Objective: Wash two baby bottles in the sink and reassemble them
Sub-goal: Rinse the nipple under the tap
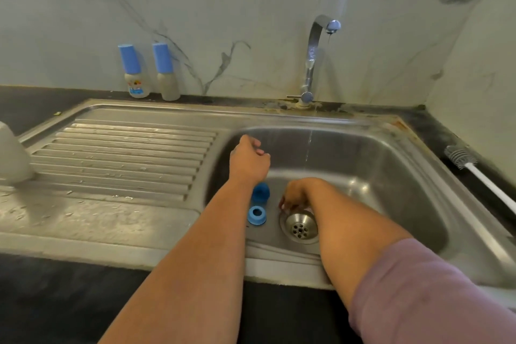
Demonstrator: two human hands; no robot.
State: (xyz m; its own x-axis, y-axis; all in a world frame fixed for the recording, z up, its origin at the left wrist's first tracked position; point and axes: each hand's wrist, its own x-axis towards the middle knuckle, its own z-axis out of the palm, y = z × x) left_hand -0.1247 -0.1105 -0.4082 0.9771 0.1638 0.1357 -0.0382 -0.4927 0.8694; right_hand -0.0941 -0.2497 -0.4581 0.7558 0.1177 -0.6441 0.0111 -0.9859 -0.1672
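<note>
No text can be read. The left bottle (136, 71), left of the tap (314, 58) against the wall, bears a small coloured label, too blurred to make out.

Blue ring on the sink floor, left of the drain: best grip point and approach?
Pinch the blue ring across its rim, one finger inside the centre hole, coming straight down from above. It lies flat with the hole facing up, so the grip has little side wall to catch. The blue cap sits just behind it, and the drain to its right.
</note>
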